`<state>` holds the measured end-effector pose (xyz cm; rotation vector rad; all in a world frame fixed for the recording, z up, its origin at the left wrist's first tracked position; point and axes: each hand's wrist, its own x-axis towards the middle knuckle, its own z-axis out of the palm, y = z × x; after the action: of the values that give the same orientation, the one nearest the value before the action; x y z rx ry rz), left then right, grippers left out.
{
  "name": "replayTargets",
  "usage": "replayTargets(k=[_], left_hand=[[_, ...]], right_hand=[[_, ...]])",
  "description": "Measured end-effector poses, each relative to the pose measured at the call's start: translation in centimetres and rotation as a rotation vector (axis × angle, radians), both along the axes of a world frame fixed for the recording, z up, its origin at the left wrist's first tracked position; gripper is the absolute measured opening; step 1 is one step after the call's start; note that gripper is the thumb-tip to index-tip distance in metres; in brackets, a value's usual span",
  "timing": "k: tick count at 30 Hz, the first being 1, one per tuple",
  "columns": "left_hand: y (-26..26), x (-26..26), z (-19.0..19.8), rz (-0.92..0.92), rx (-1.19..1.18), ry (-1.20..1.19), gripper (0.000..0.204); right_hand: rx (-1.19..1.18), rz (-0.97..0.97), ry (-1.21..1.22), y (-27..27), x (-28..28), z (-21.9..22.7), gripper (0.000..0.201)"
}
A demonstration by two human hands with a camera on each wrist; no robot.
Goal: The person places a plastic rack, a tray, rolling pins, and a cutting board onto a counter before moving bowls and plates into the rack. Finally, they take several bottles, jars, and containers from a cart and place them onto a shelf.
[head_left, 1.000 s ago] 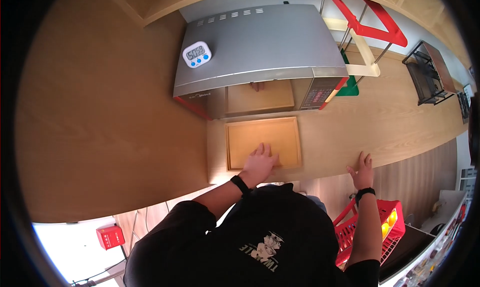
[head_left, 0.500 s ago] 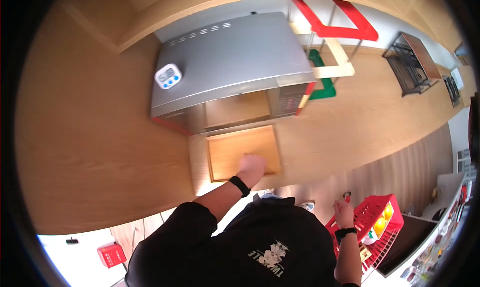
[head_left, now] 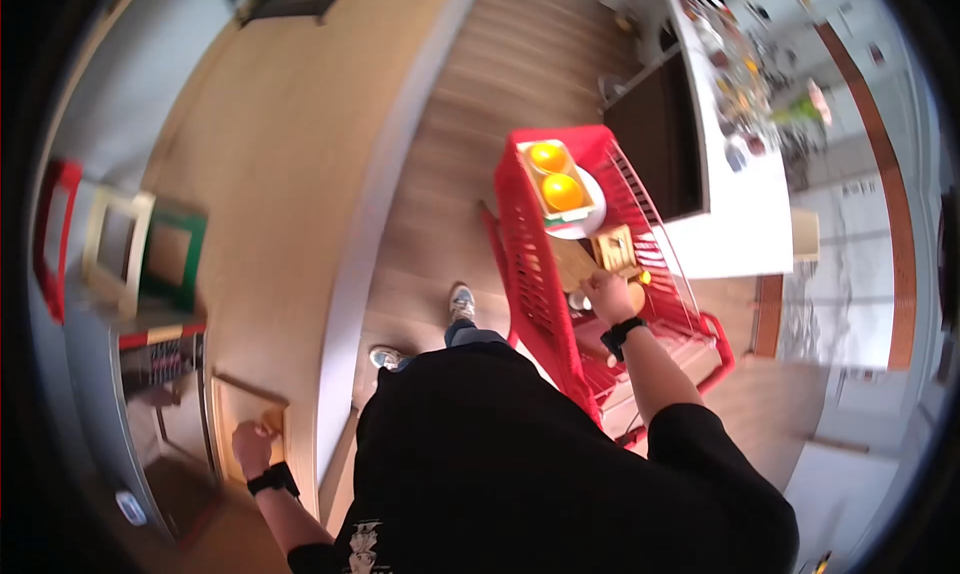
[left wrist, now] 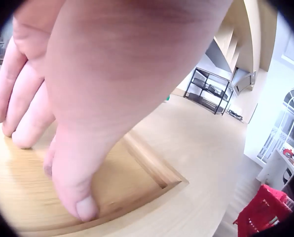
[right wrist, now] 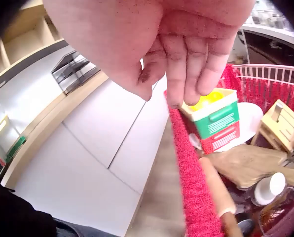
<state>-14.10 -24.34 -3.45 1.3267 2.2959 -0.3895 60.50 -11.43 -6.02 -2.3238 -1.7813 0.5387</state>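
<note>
Right hand [head_left: 608, 296] has moved over the cart [head_left: 528, 244], fingers together, near box [right wrist: 217, 123] and board [right wrist: 248, 165]. Left hand [head_left: 253, 448], thumb spread, touches tray [left wrist: 120, 180].

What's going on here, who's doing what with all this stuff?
A person stands between a counter and a red cart. Their left hand touches a wooden tray in front of the microwave. Their right hand is over the cart, with no object showing in its grasp. In the cart are a box of what look like oranges, a wooden board and a rolling pin.
</note>
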Motion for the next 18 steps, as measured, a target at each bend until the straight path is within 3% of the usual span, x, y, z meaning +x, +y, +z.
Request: replayTargets(k=[2, 4, 6, 7, 9, 11, 12, 15, 18], left_hand=[[-0.2, -0.9, -1.4, 0.018, 0.003, 0.030, 0.036], [1.9, 1.4, 0.3, 0.036, -0.130, 0.175, 0.033], [6.2, 7.7, 4.2, 0.112, -0.088, 0.262, 0.033], [7.9, 9.7, 4.4, 0.082, -0.096, 0.266, 0.033], [10.2, 12.9, 3.9, 0.029, 0.193, 0.089, 0.044], [11.6, 15.0, 1.7, -0.367, 0.401, 0.020, 0.056], [13.1, 17.3, 2.2, -0.400, 0.345, -0.062, 0.068], [14.5, 19.0, -1.4, -0.478, 0.257, -0.045, 0.079], [14.8, 20.5, -3.2, -0.371, 0.203, -0.080, 0.090]], right_hand=[[0.003, -0.115, -0.078, -0.5, 3.3, 0.9, 0.032], [0.047, -0.227, -0.060, -1.0, 7.7, 0.5, 0.032], [0.069, -0.298, -0.072, -1.0, 10.9, 1.7, 0.033], [0.084, -0.332, -0.092, -1.2, 12.9, 1.2, 0.034], [0.034, -0.430, -0.115, -1.5, 16.2, 0.5, 0.036], [-0.006, -0.480, -0.119, -1.6, 18.4, -0.3, 0.035], [-0.006, -0.491, -0.121, -1.5, 19.1, -0.8, 0.034], [-0.090, -0.521, -0.039, -1.4, 19.3, -2.6, 0.033], [-0.248, -0.442, 0.042, -1.9, 19.2, -6.6, 0.035]])
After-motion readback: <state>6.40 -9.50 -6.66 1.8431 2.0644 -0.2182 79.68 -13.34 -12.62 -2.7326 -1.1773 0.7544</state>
